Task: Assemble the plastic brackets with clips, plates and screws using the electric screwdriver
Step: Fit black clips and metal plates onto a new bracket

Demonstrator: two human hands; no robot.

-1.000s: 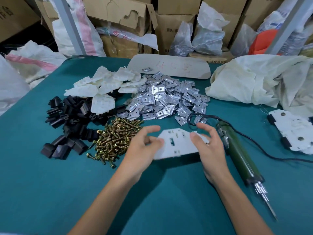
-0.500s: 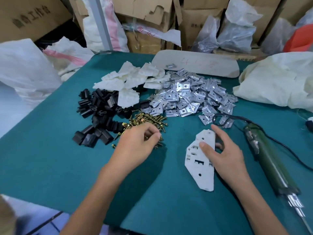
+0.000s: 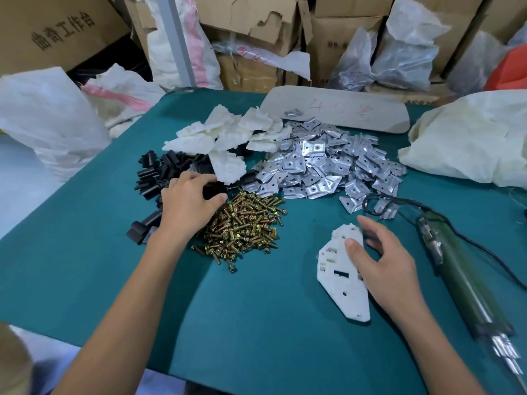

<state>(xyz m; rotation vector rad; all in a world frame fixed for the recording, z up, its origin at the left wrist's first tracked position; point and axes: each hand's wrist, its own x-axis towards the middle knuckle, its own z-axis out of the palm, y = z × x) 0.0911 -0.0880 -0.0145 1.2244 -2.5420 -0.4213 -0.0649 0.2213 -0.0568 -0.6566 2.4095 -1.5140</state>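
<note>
Holding the white bracket [image 3: 343, 283] flat on the green table [image 3: 256, 323] under my right hand [image 3: 382, 266]: thumb on top, fingers spread loose, nothing clamped. Risk: the bracket skids when a clip is pushed on. The electric screwdriver [image 3: 462, 277] lies just beside it, cord looping toward the plates [image 3: 328, 163]; a snag could drag some off. The screws [image 3: 242, 223] sit heaped between my hands; a brushing wrist would scatter them. Farther out, my left hand [image 3: 186, 203] curls round one black clip [image 3: 212, 189] at the clip pile [image 3: 154, 172]; neighbours may lift with it.
</note>
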